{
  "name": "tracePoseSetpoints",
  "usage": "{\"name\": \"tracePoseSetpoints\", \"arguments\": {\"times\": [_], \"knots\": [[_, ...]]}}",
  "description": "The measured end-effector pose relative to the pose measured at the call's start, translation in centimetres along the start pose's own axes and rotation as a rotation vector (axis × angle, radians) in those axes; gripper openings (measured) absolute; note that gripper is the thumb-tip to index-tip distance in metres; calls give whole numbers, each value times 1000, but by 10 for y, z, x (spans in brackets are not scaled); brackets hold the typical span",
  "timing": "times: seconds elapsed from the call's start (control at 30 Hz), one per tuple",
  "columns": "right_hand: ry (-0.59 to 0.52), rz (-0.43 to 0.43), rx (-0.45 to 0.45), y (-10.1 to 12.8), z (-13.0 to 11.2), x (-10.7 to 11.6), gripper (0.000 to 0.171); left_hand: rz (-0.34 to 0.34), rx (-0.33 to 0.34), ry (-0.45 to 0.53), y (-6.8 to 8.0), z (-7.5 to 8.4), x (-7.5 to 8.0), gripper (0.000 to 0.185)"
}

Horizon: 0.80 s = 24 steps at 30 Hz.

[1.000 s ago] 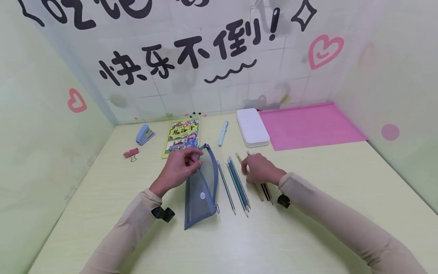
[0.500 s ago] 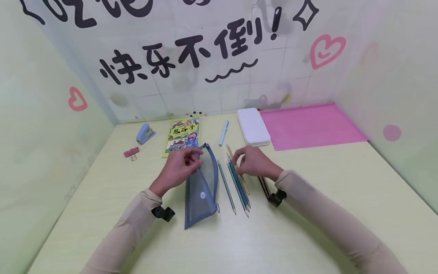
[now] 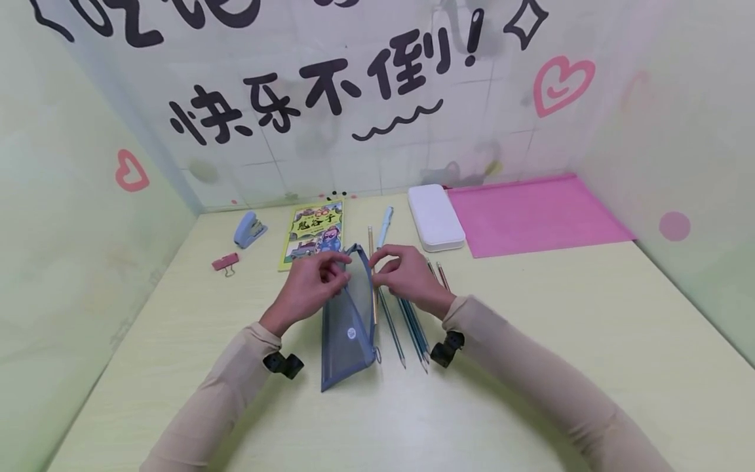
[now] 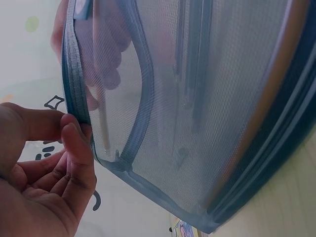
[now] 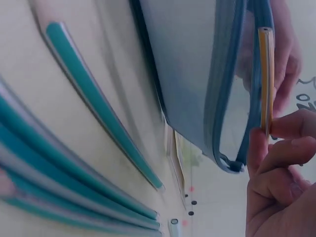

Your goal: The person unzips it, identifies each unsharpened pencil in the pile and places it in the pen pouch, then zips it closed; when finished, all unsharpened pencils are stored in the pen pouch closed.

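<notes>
My left hand point(image 3: 309, 285) pinches the zipped edge of a blue-grey mesh pencil pouch point(image 3: 342, 351) and holds its mouth apart. Between thumb and forefinger, my right hand point(image 3: 407, 272) grips a yellow pencil point(image 5: 267, 74), upright alongside the opening. In the right wrist view that pencil overlaps the pouch's far rim; whether its lower end is inside, I cannot tell. Through the mesh in the left wrist view runs a long brown strip point(image 4: 266, 103). Just right of the pouch lie a single teal pencil point(image 3: 392, 331) and a bunch of teal pencils point(image 3: 415, 331).
Dark pencils point(image 3: 443, 276) lie partly hidden behind my right hand. Further back are a blue stapler point(image 3: 250, 229), a pink binder clip point(image 3: 225, 262), a yellow comic-style booklet point(image 3: 312, 229), a light blue pen point(image 3: 385, 224), a white case point(image 3: 435, 217) and a pink sheet point(image 3: 537, 219).
My right hand has picked up the yellow pencil from beside the dark ones and carried it left over the teal pencils to the pouch mouth. The left hand keeps its hold.
</notes>
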State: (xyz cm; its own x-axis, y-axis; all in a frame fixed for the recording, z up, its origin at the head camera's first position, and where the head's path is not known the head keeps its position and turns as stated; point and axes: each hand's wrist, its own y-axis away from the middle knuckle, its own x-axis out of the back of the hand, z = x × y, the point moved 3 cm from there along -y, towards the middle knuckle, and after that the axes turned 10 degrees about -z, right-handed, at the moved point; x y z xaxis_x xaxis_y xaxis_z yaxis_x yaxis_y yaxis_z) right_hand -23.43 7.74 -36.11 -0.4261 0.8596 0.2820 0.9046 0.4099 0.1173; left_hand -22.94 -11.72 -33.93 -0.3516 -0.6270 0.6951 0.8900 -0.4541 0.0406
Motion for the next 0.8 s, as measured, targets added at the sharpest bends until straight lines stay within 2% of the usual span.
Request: {"name": "tracePoseSetpoints", "arguments": {"times": [0.2,0.5,0.63,0.8], "knots": [[10,-47,-8,5,-4,-14,23,13,14,-11,0,1,2,30],[59,-85,-5,12,-6,-26,17,52,-8,-10,-2,3,0,29],[107,-107,6,13,-5,-27,17,59,-13,-10,-1,4,0,28],[219,-111,40,15,-7,-22,20,68,-19,1,-2,2,3,27]]}}
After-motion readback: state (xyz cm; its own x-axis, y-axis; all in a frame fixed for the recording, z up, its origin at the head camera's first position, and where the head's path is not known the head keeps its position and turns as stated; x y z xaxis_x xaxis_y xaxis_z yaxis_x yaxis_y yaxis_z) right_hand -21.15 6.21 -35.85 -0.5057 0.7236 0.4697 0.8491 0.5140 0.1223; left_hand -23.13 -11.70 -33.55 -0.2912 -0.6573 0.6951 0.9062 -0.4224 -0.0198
